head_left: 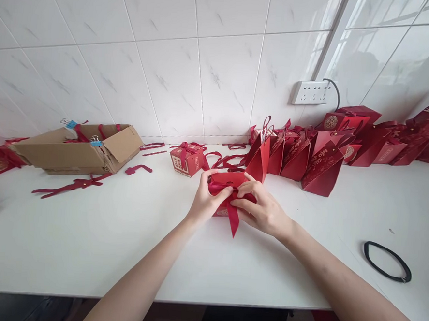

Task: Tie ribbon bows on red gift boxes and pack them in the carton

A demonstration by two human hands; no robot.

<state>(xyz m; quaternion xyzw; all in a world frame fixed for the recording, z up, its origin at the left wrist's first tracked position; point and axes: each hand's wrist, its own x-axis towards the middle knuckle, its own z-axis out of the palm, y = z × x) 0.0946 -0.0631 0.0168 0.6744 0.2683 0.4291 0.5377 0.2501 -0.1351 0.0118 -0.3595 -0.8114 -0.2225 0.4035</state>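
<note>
The ribbon (234,223) risked slackening or twisting if either hand's hold eased, and heavy thumb pressure could have dented the red box (225,177) under it; a nudge toward the far side might have tipped the red bag (258,158) standing just behind. The box sat mid-table, left of the row of bags. The left hand (205,201), half open, gripped the box's left side, thumb on the ribbon; the right hand (265,212) was curled, fingertips pinching the ribbon near its middle.
</note>
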